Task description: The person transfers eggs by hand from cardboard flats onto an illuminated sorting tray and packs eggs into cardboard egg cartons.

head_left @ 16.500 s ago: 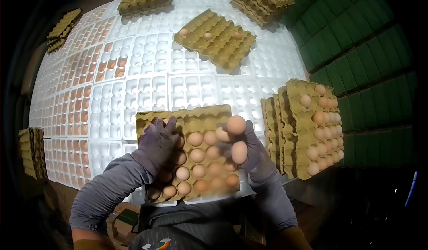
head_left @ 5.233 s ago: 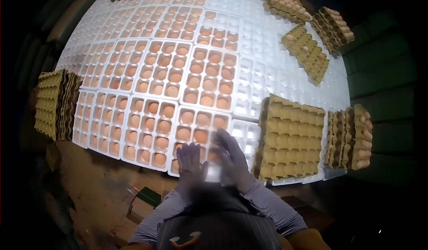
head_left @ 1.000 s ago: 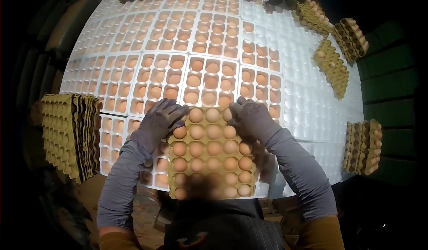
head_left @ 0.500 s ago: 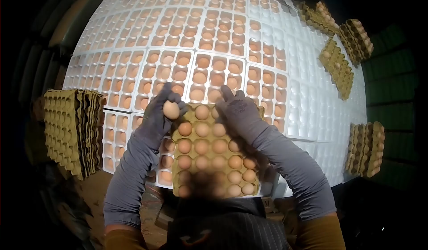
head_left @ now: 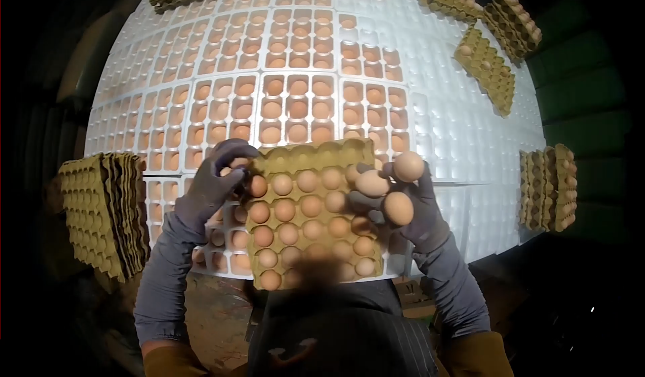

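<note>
A brown pulp egg tray (head_left: 314, 156) with many brown eggs lies in front of me, over the white foam trays. Its far row of cups is bare. Beyond the tray's right side, my right hand (head_left: 422, 210) is turned palm up and curled around three eggs, one of them the lower egg (head_left: 398, 207). At the tray's left edge, my left hand (head_left: 211, 183) has its fingers bent around an egg (head_left: 230, 170), which they partly cover. Both hands wear grey gloves.
White foam trays (head_left: 263, 73) with eggs in their cells cover the table ahead. Unfilled foam cells (head_left: 463, 175) spread to the right. Stacked pulp trays stand at the left (head_left: 101, 209), and more pulp trays (head_left: 485, 68) lie on the right side.
My right hand has turned palm up and moved right, now with three eggs in view. My left hand has rolled over beside the tray. The tray's far row has lost its eggs.
</note>
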The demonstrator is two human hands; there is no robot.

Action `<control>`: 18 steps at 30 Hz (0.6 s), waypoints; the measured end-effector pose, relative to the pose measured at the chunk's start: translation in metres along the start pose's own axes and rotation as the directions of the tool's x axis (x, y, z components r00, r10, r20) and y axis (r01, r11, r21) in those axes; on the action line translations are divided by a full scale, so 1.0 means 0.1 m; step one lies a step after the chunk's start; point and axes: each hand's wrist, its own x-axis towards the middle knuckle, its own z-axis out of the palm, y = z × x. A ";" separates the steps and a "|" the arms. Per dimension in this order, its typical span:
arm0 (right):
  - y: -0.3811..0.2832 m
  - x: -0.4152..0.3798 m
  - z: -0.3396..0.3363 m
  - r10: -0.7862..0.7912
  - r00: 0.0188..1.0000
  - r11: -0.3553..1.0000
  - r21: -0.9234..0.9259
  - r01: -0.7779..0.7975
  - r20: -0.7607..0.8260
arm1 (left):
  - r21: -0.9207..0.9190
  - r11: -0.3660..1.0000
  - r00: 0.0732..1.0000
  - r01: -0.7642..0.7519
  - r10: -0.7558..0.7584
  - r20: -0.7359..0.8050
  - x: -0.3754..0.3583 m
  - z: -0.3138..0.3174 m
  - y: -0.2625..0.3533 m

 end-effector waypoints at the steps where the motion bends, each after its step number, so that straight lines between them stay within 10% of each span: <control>1: 0.02 -0.07 -0.03 -0.041 0.999 0.997 0.060 0.042 -0.019 | 0.116 0.988 0.995 0.103 -0.104 -0.003 -0.06 0.09 0.18; 4: 0.11 -0.34 -0.20 -0.143 0.989 0.990 0.007 0.142 0.027 | 0.908 0.419 0.987 0.025 -0.155 0.045 -0.17 0.34 0.26; 7: 0.15 -0.65 -0.37 -0.215 0.975 0.949 -0.226 0.221 0.048 | 0.941 0.336 0.971 0.048 -0.238 0.036 -0.12 0.40 0.15; 11: 0.01 -1.37 -0.65 -0.273 0.935 0.908 -0.381 0.173 -0.225 | 0.807 0.590 0.998 0.041 -0.059 -0.007 -0.15 0.27 0.09; 12: -0.07 -1.54 -0.72 -0.180 0.923 0.977 -0.174 0.127 -0.341 | 0.748 0.660 0.996 0.071 -0.001 -0.094 -0.22 0.24 0.18; 14: -0.16 -1.90 -0.89 -0.214 0.854 0.934 -0.354 0.038 -0.474 | 0.483 0.839 0.962 0.252 -0.161 -0.221 -0.32 0.40 0.68; 15: -0.14 -2.02 -0.93 -0.221 0.818 0.881 -0.468 -0.066 -0.531 | 0.542 0.838 0.991 0.067 0.006 -0.132 -0.41 0.58 0.88; 18: 0.12 -2.22 -1.13 -0.365 0.837 0.289 -0.905 -0.314 -0.407 | 0.524 0.839 0.987 -0.143 0.081 0.139 -0.55 1.60 1.47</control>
